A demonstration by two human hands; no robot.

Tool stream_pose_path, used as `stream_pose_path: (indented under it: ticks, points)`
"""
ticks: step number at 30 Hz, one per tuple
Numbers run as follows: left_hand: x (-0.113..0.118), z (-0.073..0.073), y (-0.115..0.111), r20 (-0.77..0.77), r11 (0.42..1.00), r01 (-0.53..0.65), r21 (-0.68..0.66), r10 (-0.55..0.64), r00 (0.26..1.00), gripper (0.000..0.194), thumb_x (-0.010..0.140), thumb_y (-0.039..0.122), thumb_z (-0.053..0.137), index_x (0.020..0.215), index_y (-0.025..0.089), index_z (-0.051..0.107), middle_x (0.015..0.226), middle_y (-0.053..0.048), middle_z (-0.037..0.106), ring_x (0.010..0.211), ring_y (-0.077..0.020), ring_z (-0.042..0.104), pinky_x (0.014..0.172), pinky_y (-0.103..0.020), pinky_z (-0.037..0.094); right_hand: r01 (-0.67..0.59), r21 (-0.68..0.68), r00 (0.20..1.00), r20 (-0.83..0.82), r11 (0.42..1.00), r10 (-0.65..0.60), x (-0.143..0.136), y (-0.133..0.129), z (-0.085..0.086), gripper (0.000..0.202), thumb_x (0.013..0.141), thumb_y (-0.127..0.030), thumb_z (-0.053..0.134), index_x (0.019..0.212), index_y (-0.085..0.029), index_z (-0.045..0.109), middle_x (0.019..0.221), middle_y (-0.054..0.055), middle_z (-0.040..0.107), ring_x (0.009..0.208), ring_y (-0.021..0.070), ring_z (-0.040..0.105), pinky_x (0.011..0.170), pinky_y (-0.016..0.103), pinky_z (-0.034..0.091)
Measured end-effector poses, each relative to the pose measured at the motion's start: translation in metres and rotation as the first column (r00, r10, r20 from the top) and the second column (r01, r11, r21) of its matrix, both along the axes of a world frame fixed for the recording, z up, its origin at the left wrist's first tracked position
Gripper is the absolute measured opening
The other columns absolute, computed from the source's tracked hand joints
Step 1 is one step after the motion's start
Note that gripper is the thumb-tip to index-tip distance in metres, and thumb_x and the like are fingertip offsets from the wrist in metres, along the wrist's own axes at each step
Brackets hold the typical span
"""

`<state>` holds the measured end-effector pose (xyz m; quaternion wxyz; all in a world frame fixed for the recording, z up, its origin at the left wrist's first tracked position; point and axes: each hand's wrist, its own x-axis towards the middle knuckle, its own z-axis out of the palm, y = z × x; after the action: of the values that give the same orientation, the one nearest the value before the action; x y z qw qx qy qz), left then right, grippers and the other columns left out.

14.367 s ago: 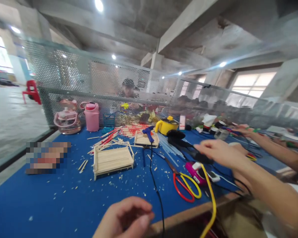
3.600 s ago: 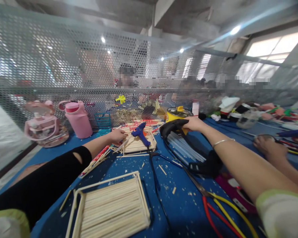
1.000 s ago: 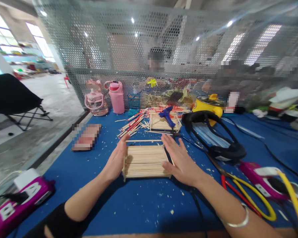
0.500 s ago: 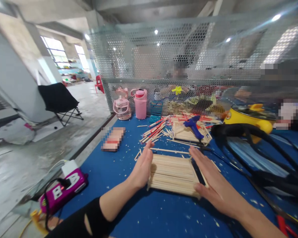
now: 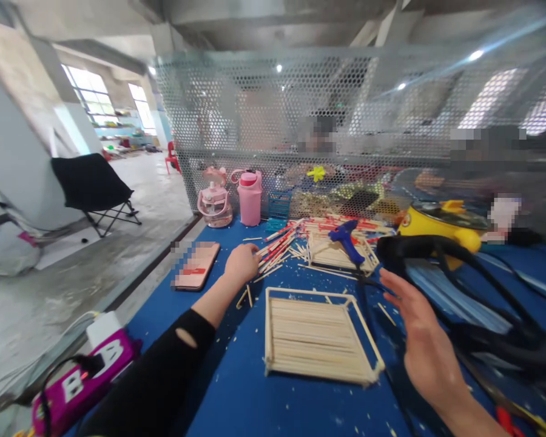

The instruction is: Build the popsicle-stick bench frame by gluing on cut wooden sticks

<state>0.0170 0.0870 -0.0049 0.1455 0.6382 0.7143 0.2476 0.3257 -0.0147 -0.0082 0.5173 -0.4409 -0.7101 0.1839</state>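
A small frame of pale wooden sticks, with a slatted floor and raised rails, lies on the blue tabletop, touched by neither hand. My left hand is at the near end of a pile of loose sticks in red-and-white wrappers; its fingertips are partly hidden, so any grip is unclear. To the right of the frame my right hand hovers with fingers apart, holding nothing. Behind, a blue glue gun rests on a second stick frame.
A pink phone lies left of my left hand. Two pink bottles stand by the perforated screen. At right are a black-handled bag and yellow pot; a purple power strip sits lower left. A person is behind the screen.
Both hands have left the sides of the stick frame. My left hand has moved forward and left to the loose sticks; my right hand has moved right. The view has shifted slightly.
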Motion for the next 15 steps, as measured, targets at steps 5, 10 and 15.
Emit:
stream_pose_path:
  ticks: [5,10,15]
  points:
    - [0.008,-0.002,0.037,-0.216,0.980,0.131,-0.150,-0.162,0.963,0.026,0.071,0.038,0.068,0.079,0.013,0.073,0.089,-0.018,0.072,0.088,-0.0314,0.067,0.077,-0.036,0.051,0.040,0.015,0.999,-0.011,0.999,-0.040,0.000,0.000,-0.002,0.051,0.095,-0.053,0.030,0.134,-0.025,0.046,0.137,0.009,0.050,0.125,0.0267,0.046,0.103,0.042,0.037]
    - [0.021,0.011,0.070,-0.342,0.941,0.326,-0.093,-0.338,0.877,0.034,0.085,0.033,0.049,0.104,0.014,0.070,0.108,-0.018,0.069,0.102,-0.0285,0.063,0.087,-0.037,0.048,0.049,0.020,0.999,-0.001,0.999,-0.049,0.003,-0.002,-0.002,0.043,0.097,-0.045,0.030,0.132,-0.026,0.047,0.133,0.007,0.053,0.120,0.0223,0.049,0.101,0.035,0.038]
    - [0.066,0.007,0.092,-0.405,0.680,0.724,-0.112,-0.697,0.592,0.052,0.072,0.021,0.061,0.124,0.020,0.059,0.136,-0.007,0.055,0.126,-0.0201,0.048,0.106,-0.028,0.034,0.057,0.024,0.998,0.025,0.998,-0.058,0.007,-0.006,-0.002,0.041,0.097,-0.040,0.032,0.133,-0.025,0.046,0.133,0.007,0.052,0.121,0.0218,0.049,0.102,0.035,0.037]
